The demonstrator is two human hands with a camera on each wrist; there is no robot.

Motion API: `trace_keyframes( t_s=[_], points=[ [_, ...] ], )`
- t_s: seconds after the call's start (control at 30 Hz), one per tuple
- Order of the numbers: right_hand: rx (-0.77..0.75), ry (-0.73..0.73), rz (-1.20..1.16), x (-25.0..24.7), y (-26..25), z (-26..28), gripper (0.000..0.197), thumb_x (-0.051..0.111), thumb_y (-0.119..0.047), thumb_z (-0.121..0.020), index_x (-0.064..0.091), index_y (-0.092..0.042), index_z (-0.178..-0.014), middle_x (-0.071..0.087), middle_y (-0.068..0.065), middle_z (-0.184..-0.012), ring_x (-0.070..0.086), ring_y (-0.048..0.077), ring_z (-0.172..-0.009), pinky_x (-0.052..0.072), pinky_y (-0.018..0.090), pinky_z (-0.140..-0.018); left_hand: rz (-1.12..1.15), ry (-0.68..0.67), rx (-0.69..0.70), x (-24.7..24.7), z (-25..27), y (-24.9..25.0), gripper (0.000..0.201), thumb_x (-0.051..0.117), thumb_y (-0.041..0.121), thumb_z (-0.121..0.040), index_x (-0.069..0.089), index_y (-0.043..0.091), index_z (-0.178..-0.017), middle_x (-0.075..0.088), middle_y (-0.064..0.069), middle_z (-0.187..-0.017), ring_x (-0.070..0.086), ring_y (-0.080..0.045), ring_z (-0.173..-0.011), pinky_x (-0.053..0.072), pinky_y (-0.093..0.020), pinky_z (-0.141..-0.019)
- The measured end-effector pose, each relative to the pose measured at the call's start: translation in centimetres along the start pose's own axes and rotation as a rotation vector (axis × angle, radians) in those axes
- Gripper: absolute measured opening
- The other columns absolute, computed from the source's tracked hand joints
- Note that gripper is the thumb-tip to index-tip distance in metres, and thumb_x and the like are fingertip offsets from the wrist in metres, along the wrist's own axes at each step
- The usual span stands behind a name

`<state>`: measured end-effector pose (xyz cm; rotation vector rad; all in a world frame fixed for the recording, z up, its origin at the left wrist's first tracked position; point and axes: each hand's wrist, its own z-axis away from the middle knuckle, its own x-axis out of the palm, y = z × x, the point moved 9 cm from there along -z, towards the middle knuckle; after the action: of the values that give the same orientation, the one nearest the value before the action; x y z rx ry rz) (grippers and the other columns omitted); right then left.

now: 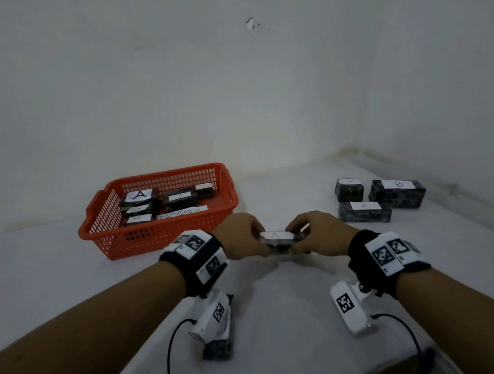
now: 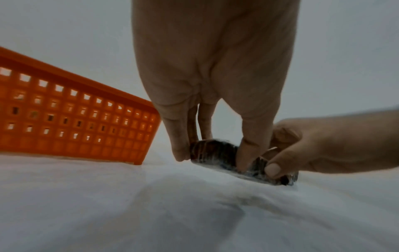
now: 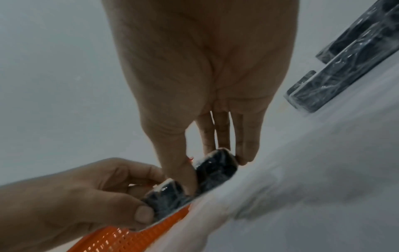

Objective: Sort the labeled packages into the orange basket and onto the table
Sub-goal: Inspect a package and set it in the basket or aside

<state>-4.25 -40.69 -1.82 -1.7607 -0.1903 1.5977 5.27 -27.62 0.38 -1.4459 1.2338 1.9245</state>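
A small dark wrapped package [image 1: 277, 240] with a white label marked A is held just above the white table [image 1: 284, 320], in front of me at centre. My left hand [image 1: 238, 236] grips its left end and my right hand [image 1: 317, 232] grips its right end. In the left wrist view the left fingers [image 2: 181, 145] and thumb pinch the package [image 2: 215, 151], while the right hand [image 2: 313, 145] holds the other end. The right wrist view shows the same package [image 3: 215, 168] from the other side. The orange basket [image 1: 165, 232] stands at the left and holds several labeled packages [image 1: 180, 198].
Three dark packages lie on the table at the right: one labeled B [image 1: 397, 192], one labeled A [image 1: 364, 211], a smaller one [image 1: 349, 189] behind. A paper strip reading NORMAL [image 1: 181, 213] lies in the basket. White walls meet in a corner behind.
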Motion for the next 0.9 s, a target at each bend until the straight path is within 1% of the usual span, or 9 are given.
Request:
trace_keyframes(
  t_s=[0.13, 0.27, 0.33, 0.4, 0.5, 0.6, 0.67, 0.8, 0.9],
  points=[
    [-0.03, 0.075, -0.192, -1.4, 0.0, 1.2, 0.041, 0.087, -0.027, -0.079, 0.072, -0.022, -0.117, 0.072, -0.003, -0.108, 0.07, 0.014, -0.09, 0.053, 0.025, -0.076, 0.313, -0.016, -0.011, -1.6, 0.9, -0.7, 0.05, 0.086, 0.025, -0.08, 0.069, 0.016, -0.126, 0.075, 0.0, -0.113, 0.071, -0.021, -0.106, 0.057, -0.035, -0.099],
    [-0.09, 0.088, -0.6, -1.5, -1.2, 3.1, 0.035, 0.082, -0.013, -0.086, 0.071, -0.01, -0.119, 0.073, 0.01, -0.111, 0.072, 0.022, -0.097, 0.06, 0.029, -0.084, 0.572, 0.005, 0.034, -3.3, 2.8, -0.3, 0.041, 0.079, 0.014, -0.087, 0.069, 0.011, -0.127, 0.074, -0.004, -0.115, 0.072, -0.018, -0.104, 0.058, -0.015, -0.077],
    [-0.128, 0.086, -0.747, -1.4, -2.1, 4.0, 0.03, 0.08, -0.006, -0.087, 0.071, -0.007, -0.115, 0.072, 0.012, -0.108, 0.071, 0.02, -0.094, 0.062, 0.028, -0.08, 0.657, 0.025, 0.057, -3.8, 4.0, -0.2, 0.039, 0.078, 0.013, -0.088, 0.069, 0.012, -0.127, 0.074, -0.002, -0.116, 0.073, -0.014, -0.103, 0.055, -0.01, -0.074],
    [-0.158, 0.099, -0.766, -1.4, -2.9, 4.7, 0.026, 0.08, -0.007, -0.086, 0.072, -0.007, -0.111, 0.073, 0.008, -0.1, 0.07, 0.015, -0.087, 0.059, 0.025, -0.074, 0.728, 0.041, 0.079, -3.9, 5.0, -0.1, 0.039, 0.08, 0.016, -0.088, 0.07, 0.014, -0.126, 0.076, -0.002, -0.115, 0.073, -0.015, -0.104, 0.055, -0.012, -0.078],
    [-0.197, 0.116, -0.8, -1.3, -3.7, 5.5, 0.026, 0.081, -0.009, -0.086, 0.074, -0.006, -0.111, 0.075, 0.003, -0.095, 0.071, 0.014, -0.086, 0.059, 0.027, -0.077, 0.807, 0.108, 0.098, -4.1, 6.2, -0.4, 0.039, 0.083, 0.016, -0.086, 0.073, 0.013, -0.123, 0.079, -0.004, -0.11, 0.074, -0.015, -0.104, 0.056, -0.016, -0.084],
    [-0.212, 0.113, -0.886, -0.6, -4.6, 6.1, 0.032, 0.083, -0.012, -0.082, 0.073, -0.005, -0.111, 0.076, 0.012, -0.103, 0.074, 0.019, -0.093, 0.06, 0.032, -0.084, 0.806, 0.157, 0.108, -4.3, 7.4, -0.6, 0.034, 0.085, 0.018, -0.083, 0.076, 0.013, -0.116, 0.08, -0.003, -0.105, 0.075, -0.015, -0.102, 0.056, -0.02, -0.089],
    [-0.228, 0.137, -0.904, -0.4, -5.2, 6.5, 0.032, 0.083, -0.016, -0.081, 0.075, -0.004, -0.109, 0.076, 0.018, -0.104, 0.074, 0.021, -0.091, 0.061, 0.031, -0.08, 0.817, 0.152, 0.112, -4.1, 8.1, -0.5, 0.033, 0.085, 0.018, -0.083, 0.076, 0.013, -0.115, 0.08, -0.003, -0.105, 0.075, -0.016, -0.102, 0.056, -0.023, -0.091],
    [-0.249, 0.222, -0.916, -0.5, -5.8, 7.4, 0.022, 0.079, -0.017, -0.087, 0.077, -0.001, -0.102, 0.078, 0.02, -0.093, 0.076, 0.026, -0.084, 0.057, 0.029, -0.068, 0.882, 0.112, 0.141, -3.7, 9.3, -0.2, 0.027, 0.081, 0.02, -0.088, 0.077, 0.013, -0.113, 0.079, -0.008, -0.11, 0.074, -0.024, -0.108, 0.057, -0.033, -0.1],
    [-0.227, 0.163, -0.923, 0.1, -6.0, 7.7, 0.022, 0.079, -0.017, -0.088, 0.077, 0.0, -0.102, 0.078, 0.019, -0.094, 0.076, 0.029, -0.087, 0.059, 0.031, -0.071, 0.911, 0.112, 0.128, -3.4, 9.6, -0.5, 0.023, 0.076, 0.011, -0.091, 0.077, 0.007, -0.114, 0.079, -0.011, -0.109, 0.075, -0.027, -0.107, 0.058, -0.037, -0.101]
  ],
)
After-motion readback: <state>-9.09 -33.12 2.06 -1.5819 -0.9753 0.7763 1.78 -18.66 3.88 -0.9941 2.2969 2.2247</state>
